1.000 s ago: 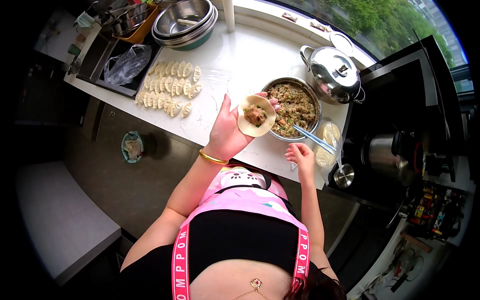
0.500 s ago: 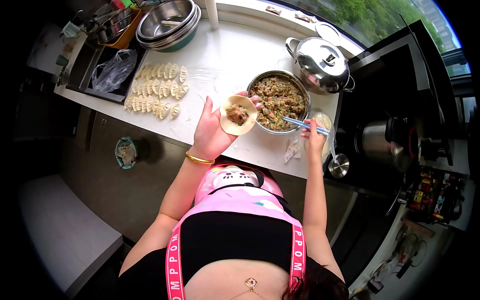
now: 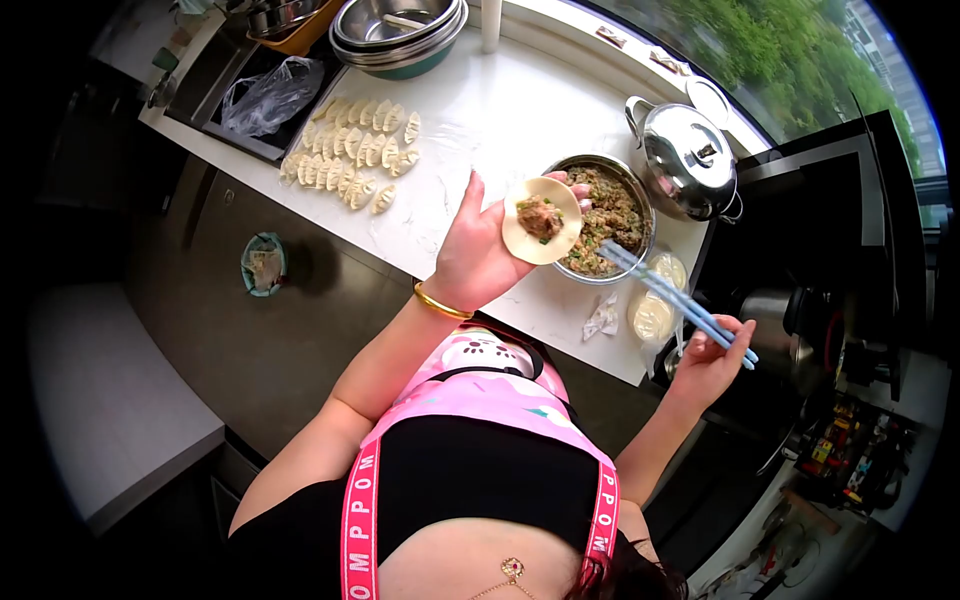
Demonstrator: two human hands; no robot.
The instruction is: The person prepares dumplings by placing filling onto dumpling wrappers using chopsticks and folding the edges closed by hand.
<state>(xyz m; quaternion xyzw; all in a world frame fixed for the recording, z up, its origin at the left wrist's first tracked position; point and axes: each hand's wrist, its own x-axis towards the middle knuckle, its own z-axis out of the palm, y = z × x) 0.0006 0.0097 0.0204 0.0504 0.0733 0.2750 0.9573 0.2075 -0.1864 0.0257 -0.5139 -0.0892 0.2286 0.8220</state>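
On the palm of my left hand (image 3: pixel 470 262) rests a round dumpling wrapper (image 3: pixel 558 247), with a lump of meat filling (image 3: pixel 540 217) at its centre. The fingers extend behind the wrapper, over the near side of a steel bowl (image 3: pixel 598 279) of chopped filling. My right hand (image 3: pixel 703 372) grips a pair of blue chopsticks (image 3: pixel 682 303) toward their rear end, off the counter's right corner. Their tips point back to the bowl's edge; blurring hides whether they touch the filling. Beneath the chopsticks lies a plastic-wrapped stack of pale wrappers (image 3: pixel 653 316).
Several rows of folded dumplings (image 3: pixel 350 150) sit on the white counter (image 3: pixel 480 120). A lidded steel pot (image 3: pixel 685 160) stands behind the bowl. Nested basins (image 3: pixel 400 50) are at the back left. A crumpled tissue (image 3: pixel 601 316) lies near the front edge; a dark cooktop is at right.
My right hand has moved right and toward me with the chopsticks, away from the bowl. The whole view has shifted. My left hand still holds the filled wrapper beside the bowl.
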